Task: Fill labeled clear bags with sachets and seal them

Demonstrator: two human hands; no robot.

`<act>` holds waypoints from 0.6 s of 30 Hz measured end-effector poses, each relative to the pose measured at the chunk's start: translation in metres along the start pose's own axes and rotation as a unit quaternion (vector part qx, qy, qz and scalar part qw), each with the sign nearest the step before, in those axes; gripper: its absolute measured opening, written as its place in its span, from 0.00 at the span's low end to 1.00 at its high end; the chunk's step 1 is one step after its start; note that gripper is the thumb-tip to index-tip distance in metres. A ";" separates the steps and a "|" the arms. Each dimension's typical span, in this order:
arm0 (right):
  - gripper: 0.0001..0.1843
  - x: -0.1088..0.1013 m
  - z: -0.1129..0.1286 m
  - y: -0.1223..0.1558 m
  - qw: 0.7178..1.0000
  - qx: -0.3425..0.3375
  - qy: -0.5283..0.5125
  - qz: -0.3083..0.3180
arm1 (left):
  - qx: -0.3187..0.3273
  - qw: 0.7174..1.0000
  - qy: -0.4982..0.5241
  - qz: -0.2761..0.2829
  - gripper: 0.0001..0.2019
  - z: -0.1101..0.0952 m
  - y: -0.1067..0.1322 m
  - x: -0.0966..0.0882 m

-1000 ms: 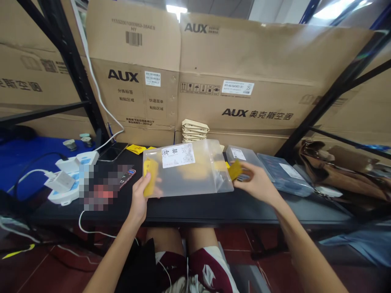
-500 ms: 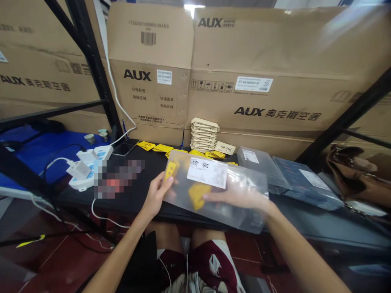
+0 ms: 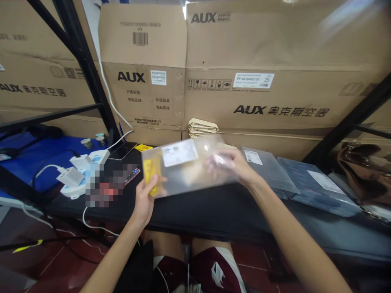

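Observation:
A clear plastic bag point(image 3: 174, 179) with a white printed label point(image 3: 179, 153) is held up above the black table. My left hand point(image 3: 145, 199) is closed on its left end, thumb in front. A yellow packet point(image 3: 148, 173) shows at that end, under the thumb; whether it lies inside the bag or against it I cannot tell. My right hand point(image 3: 229, 162) is at the bag's right end, with plastic over its fingers. Those fingers are smeared by motion, so their grip is unclear. A pale, blurred shape point(image 3: 191, 173) shows through the middle of the bag.
A stack of cream packets point(image 3: 203, 127) stands behind the bag, near a yellow packet point(image 3: 143, 147). Two bagged, labelled items point(image 3: 267, 171) lie on the right. A power strip point(image 3: 75, 187) and a phone point(image 3: 132, 175) are on the left. Cardboard point(image 3: 214, 93) walls the back.
The bag has been raised and shifted left, its right end tipping up. My right hand has moved up and left with it. The yellow packet at the bag's middle no longer shows clearly.

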State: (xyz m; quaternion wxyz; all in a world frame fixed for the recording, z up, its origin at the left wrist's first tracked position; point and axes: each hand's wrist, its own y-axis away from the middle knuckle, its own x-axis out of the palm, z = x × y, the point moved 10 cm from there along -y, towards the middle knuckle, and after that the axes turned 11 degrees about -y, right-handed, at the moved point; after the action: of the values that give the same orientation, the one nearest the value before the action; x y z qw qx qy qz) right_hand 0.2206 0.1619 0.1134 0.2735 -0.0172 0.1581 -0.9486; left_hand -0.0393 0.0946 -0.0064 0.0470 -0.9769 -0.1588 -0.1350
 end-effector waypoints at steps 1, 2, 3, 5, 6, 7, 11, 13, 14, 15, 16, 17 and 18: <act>0.15 -0.033 0.004 0.001 0.992 -0.064 -0.004 -0.109 | 0.005 0.998 0.031 -0.045 0.27 -0.001 -0.001 -0.008; 0.13 -0.060 0.005 0.007 0.972 -0.118 0.009 -0.203 | 0.011 0.995 0.055 -0.077 0.28 -0.003 -0.001 -0.013; 0.11 -0.076 0.003 0.014 0.951 -0.154 0.040 -0.265 | 0.017 0.993 0.069 -0.097 0.28 -0.005 0.000 -0.016; 0.07 -0.077 -0.011 0.019 0.937 -0.155 0.147 -0.277 | 0.023 0.992 0.072 -0.103 0.28 -0.008 0.000 -0.016; 0.06 -0.067 -0.020 0.016 0.938 -0.133 0.208 -0.244 | 0.023 0.993 0.066 -0.096 0.27 -0.009 0.001 -0.015; 0.06 -0.054 -0.030 0.014 0.937 -0.106 0.268 -0.196 | 0.023 0.994 0.057 -0.088 0.27 -0.010 0.001 -0.013; 0.21 -0.014 -0.060 0.011 0.898 -0.011 0.439 -0.042 | 0.014 0.997 0.025 -0.070 0.28 -0.011 0.004 -0.008; 0.34 -0.012 -0.064 0.012 0.890 0.009 0.455 -0.014 | 0.007 0.998 0.018 -0.060 0.29 -0.010 0.004 -0.006; 0.39 -0.013 -0.064 0.012 0.894 0.010 0.449 -0.008 | 0.005 0.998 0.015 -0.054 0.30 -0.009 0.003 -0.005; 0.42 -0.015 -0.062 0.013 0.899 0.006 0.438 -0.002 | 0.006 0.999 0.012 -0.048 0.30 -0.009 0.003 -0.004; 0.42 -0.017 -0.060 0.013 0.906 -0.002 0.424 0.004 | 0.007 0.999 0.009 -0.044 0.31 -0.009 0.003 -0.003; 0.41 -0.020 -0.058 0.014 0.912 -0.008 0.411 0.009 | 0.009 0.999 0.004 -0.041 0.31 -0.009 0.003 -0.003; 0.38 -0.023 -0.056 0.014 0.917 -0.010 0.398 0.013 | 0.011 0.999 0.000 -0.039 0.31 -0.009 0.003 -0.003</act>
State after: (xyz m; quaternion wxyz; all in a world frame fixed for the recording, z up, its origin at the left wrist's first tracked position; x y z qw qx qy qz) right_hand 0.2411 0.1792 0.0568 0.1997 0.3613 0.2637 -0.8718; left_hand -0.0431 0.0896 0.0009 0.0526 -0.9695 -0.1980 -0.1346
